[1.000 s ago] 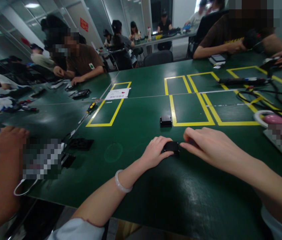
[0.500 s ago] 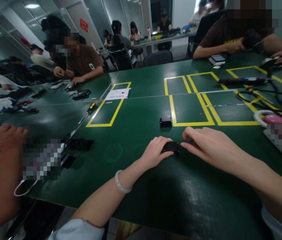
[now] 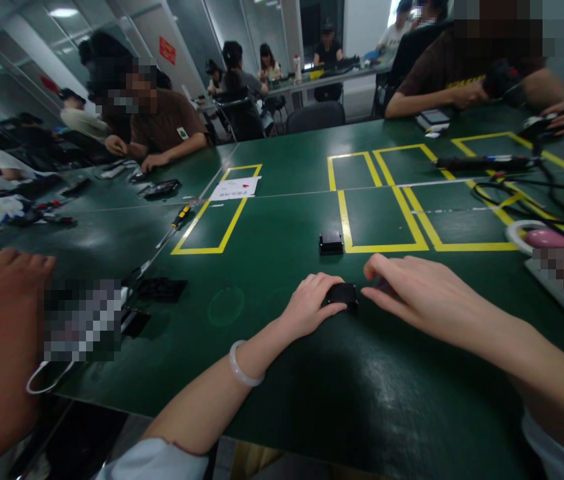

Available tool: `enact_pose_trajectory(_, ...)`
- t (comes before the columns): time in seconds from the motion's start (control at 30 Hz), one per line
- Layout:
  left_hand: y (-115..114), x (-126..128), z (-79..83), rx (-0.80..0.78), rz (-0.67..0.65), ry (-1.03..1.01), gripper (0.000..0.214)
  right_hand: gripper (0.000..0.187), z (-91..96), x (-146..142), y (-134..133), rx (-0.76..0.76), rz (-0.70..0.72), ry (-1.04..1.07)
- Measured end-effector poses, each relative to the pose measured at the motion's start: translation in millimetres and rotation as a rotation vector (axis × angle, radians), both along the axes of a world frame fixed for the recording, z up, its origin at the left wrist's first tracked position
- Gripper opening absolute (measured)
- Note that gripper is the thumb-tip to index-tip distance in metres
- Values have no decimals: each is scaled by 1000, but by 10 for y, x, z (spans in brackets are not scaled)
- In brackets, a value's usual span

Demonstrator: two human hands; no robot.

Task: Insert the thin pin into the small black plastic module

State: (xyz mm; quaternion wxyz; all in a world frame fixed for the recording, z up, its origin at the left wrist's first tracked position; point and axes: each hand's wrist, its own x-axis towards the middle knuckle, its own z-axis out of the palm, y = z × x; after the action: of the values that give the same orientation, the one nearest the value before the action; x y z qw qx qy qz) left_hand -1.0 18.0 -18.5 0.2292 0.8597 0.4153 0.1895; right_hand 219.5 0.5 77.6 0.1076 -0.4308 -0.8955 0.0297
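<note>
My left hand (image 3: 315, 301), with a pale bracelet on its wrist, is closed on a small black rectangular block (image 3: 345, 294) at the table. Fingers wrap its left end and the thumb lies along the near side. Just right of the block hovers my right hand (image 3: 412, 287), thumb and forefinger apart, not touching it. A dark patch shows inside its curled fingers, too shaded to make out. Beyond my hands a second black block, seemingly a stack of flat pieces (image 3: 331, 243), rests on the green table (image 3: 272, 360).
Yellow tape rectangles (image 3: 387, 249) mark the table. A yellow-and-black screwdriver (image 3: 181, 216), a white paper sheet (image 3: 235, 189) and black parts (image 3: 162, 289) lie to the left. A co-worker's arm (image 3: 9, 320) is at far left. Black cables (image 3: 507, 200) and a pink object (image 3: 552, 238) are at right.
</note>
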Motion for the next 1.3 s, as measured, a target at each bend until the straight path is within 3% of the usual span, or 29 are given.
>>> enact_pose_trajectory(0.17,4,2,1,-5,3,10,36,19,-3,-28,17,-4,-42,-100)
enact_pose_trajectory(0.4,8,3,-10,14,1,4,35,6,-14,4,3,-26,38,25)
enact_pose_trajectory(0.63,9,3,-11,4,4,6,36,21,-14,-39,1,16,-38,-65)
enact_pose_trajectory(0.93,9,5,3,-14,6,2,35,9,-15,-36,-17,19,29,30)
enact_pose_trajectory(1.13,15,4,-13,-5,-2,-6,36,22,-18,-49,-5,16,-7,-63)
enact_pose_trajectory(1.3,8,1,-12,-8,5,5,36,12,-34,-34,0,7,-6,-16)
